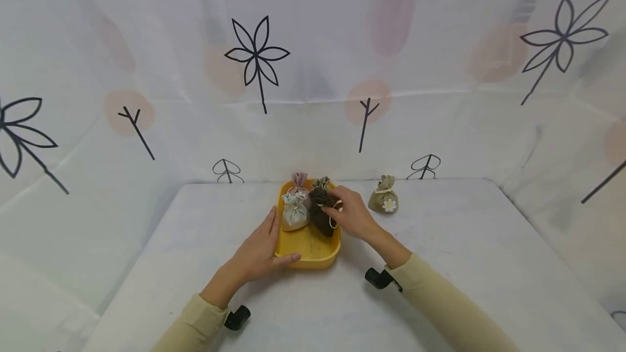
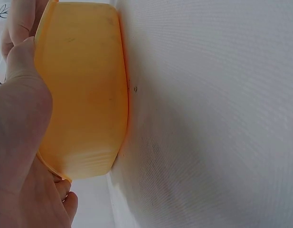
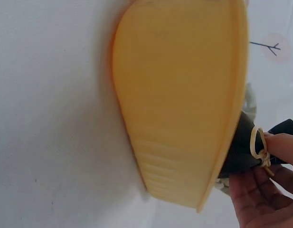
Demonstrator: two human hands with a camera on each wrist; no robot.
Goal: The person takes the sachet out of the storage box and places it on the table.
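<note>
Currently, right-hand fingers (image 3: 243,194) pinch a dark pouch (image 1: 320,221) in the tray (image 1: 304,244).

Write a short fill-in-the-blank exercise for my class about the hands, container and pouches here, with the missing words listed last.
1. The left hand touches a container coloured ____.
2. Compared with the white pouch, the pouch pinched by the right hand is ____ in colour.
3. The tan pouch bears a white decoration shaped like a ____.
4. In the head view, the tan pouch stands to the ____ of the container.

Missing words: yellow; darker; flower; right.
</note>
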